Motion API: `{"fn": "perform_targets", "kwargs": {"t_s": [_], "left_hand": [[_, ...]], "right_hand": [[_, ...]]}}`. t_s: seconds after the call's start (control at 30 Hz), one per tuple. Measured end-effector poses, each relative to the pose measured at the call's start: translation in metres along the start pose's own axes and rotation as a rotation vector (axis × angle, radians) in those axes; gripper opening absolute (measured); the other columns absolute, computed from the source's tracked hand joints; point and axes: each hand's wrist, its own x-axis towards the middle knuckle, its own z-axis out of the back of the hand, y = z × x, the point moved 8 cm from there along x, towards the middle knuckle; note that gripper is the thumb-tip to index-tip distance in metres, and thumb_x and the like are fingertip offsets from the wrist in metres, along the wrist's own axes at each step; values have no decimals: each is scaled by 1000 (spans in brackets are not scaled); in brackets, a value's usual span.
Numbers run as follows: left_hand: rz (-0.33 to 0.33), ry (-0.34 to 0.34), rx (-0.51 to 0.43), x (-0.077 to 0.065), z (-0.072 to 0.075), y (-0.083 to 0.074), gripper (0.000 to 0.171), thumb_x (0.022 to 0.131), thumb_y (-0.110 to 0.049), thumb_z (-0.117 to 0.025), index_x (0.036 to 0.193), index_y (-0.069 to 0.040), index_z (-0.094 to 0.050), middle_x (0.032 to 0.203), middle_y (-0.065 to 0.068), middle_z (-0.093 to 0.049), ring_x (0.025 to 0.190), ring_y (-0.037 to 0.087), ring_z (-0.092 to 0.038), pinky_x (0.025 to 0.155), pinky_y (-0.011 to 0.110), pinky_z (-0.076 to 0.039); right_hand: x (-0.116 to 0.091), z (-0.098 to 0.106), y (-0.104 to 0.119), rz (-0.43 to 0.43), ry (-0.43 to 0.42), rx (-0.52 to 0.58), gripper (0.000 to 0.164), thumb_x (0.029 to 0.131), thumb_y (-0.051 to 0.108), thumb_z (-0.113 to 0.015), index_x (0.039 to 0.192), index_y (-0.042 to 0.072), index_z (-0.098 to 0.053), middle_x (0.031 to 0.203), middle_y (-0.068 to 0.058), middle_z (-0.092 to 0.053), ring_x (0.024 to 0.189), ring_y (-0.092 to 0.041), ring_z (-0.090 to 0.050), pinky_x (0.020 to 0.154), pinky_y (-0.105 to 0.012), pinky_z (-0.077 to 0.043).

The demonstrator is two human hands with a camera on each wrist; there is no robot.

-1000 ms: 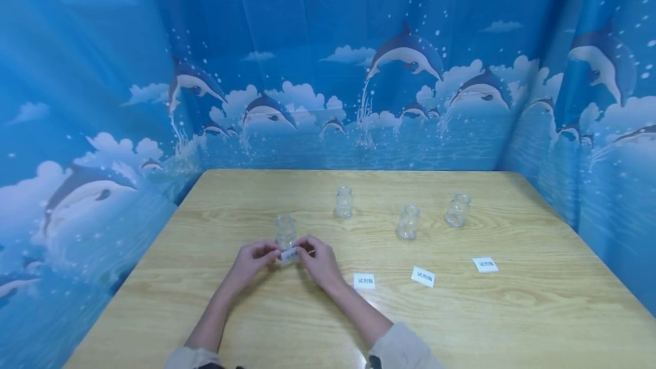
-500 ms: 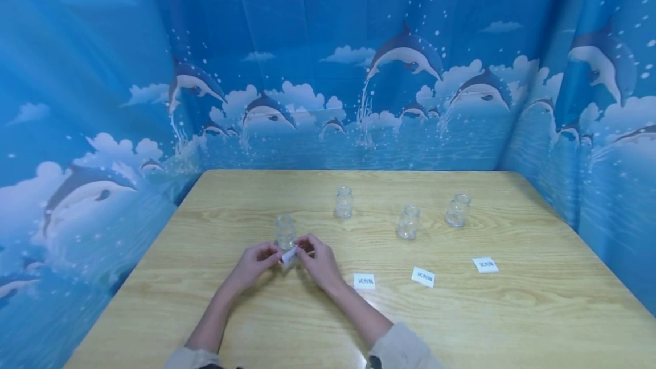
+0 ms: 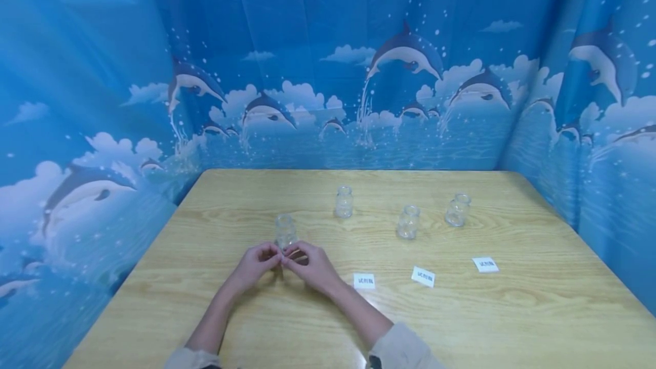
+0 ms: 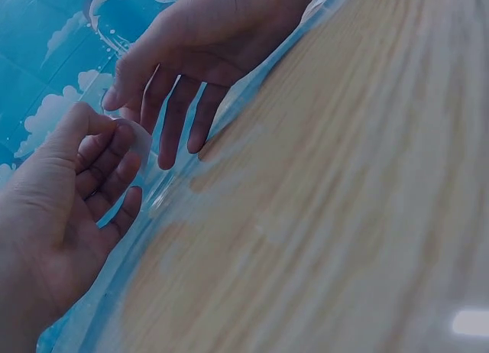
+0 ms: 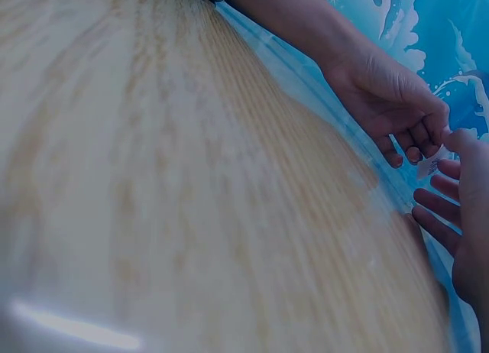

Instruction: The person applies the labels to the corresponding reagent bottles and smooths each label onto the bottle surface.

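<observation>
My left hand [image 3: 251,266] pinches a small white label [image 4: 140,139] between thumb and fingertips. My right hand [image 3: 314,266] meets it, thumb and forefinger pinching at the same label, its other fingers loosely extended in the left wrist view. In the right wrist view a curved part of the label [image 5: 429,166] hangs below the meeting fingertips. From the head view the fingers hide nearly all of it. Just behind the hands a clear glass jar [image 3: 285,229] stands upright, its lower part partly covered by them.
Three more clear glass jars stand farther back: one at the middle [image 3: 344,203], another jar [image 3: 408,223] to its right, and a jar [image 3: 458,210] farthest right. Three printed white labels lie on the wooden table [image 3: 538,312]: a near label [image 3: 364,281], a tilted label [image 3: 423,277], a right label [image 3: 485,265].
My right hand has shifted slightly left, bringing its fingertips against the left hand's. The label was stretched between the hands, then tilted, and is now mostly hidden. The jars have not moved.
</observation>
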Motion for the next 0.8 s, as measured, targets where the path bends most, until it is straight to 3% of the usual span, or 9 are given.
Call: {"fn": "perform_targets", "kwargs": {"t_s": [0.23,0.47,0.63,0.8], "left_hand": [[0,-5,1,0,0,0,13,89,-4,-57,91,8,-56,87,11,-60,83,21,-57,76,26,-49],[-17,-13,-23,1,0,1,7,86,5,-53,87,12,-52,86,11,-57,79,19,-56,73,26,-49],[-15,-54,-17,1,3,2,3,84,9,-51,82,6,-52,83,10,-57,77,18,-56,71,26,-49],[28,-105,-12,2,8,6,7,82,8,-54,81,2,-52,83,10,-59,78,20,-58,71,27,-49]], "right_hand": [[0,1,1,30,-10,-42,19,88,22,-62,99,6,-63,97,-5,-65,85,-14,-63,73,-22,-51],[0,3,4,56,-23,-55,14,89,10,-59,100,2,-63,97,-9,-65,83,-16,-63,71,-22,-51],[1,5,5,60,-39,-57,13,90,10,-57,99,1,-63,95,-9,-66,86,-15,-62,72,-22,-51],[1,4,5,36,-39,-2,13,90,2,-55,99,-4,-61,92,-17,-66,80,-28,-63,63,-30,-55]]}}
